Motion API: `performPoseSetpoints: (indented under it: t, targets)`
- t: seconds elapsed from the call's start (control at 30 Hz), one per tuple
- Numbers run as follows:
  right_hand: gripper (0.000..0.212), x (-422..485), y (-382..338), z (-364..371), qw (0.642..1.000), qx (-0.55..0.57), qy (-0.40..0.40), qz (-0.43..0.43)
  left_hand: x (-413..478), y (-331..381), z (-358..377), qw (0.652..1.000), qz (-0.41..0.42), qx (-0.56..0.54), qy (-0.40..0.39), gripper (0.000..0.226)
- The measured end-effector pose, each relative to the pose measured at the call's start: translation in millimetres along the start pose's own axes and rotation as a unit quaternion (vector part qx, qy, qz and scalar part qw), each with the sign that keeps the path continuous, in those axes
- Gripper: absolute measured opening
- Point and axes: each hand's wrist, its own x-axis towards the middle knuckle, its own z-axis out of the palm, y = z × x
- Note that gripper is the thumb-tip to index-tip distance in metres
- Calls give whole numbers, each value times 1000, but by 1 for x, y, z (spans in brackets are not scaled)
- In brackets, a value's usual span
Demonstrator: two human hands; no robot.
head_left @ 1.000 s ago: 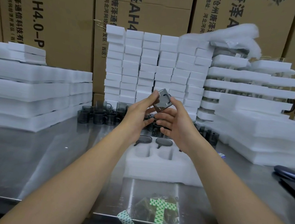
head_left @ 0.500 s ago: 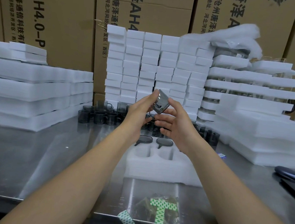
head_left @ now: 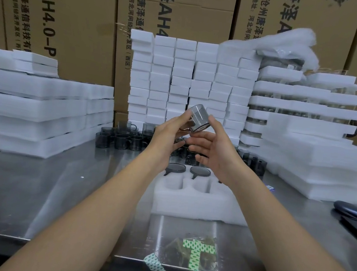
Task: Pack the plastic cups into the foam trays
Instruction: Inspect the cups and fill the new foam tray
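Observation:
A smoky grey plastic cup (head_left: 198,119) is held tilted in the air above the table, pinched between my left hand (head_left: 168,134) and my right hand (head_left: 213,146). Below them lies a white foam tray (head_left: 196,201) with round pockets. Its two far pockets hold dark cups (head_left: 200,171), and the near pockets are bare. Several more grey cups (head_left: 126,139) stand loose on the steel table behind my hands.
Stacks of foam trays (head_left: 43,106) rise at left, more at right (head_left: 317,155), and a wall of foam blocks (head_left: 190,81) stands behind, before cardboard boxes. A dark case (head_left: 350,210) lies at right. Green patterned tape scraps (head_left: 195,253) stick near the front edge.
Both hands have turned the cup between them, tipping it so its side now faces me. The hands stayed at about the same height.

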Motion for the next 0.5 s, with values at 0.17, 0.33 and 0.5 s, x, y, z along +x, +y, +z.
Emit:
performPoseSetpoints:
  t: [0.17, 0.33, 0.5]
  targets:
    - [57, -2, 1, -1, 998, -37, 26, -33, 2, -1, -1, 999, -16, 12, 27, 49]
    - [67, -6, 1, -2, 989, -106, 39, -99, 2, -3, -2, 997, -18, 56, 47, 47]
    - [59, -4, 9, 0, 981, -157, 46, -104, 5, -11, 0, 995, 7, 91, 44, 46]
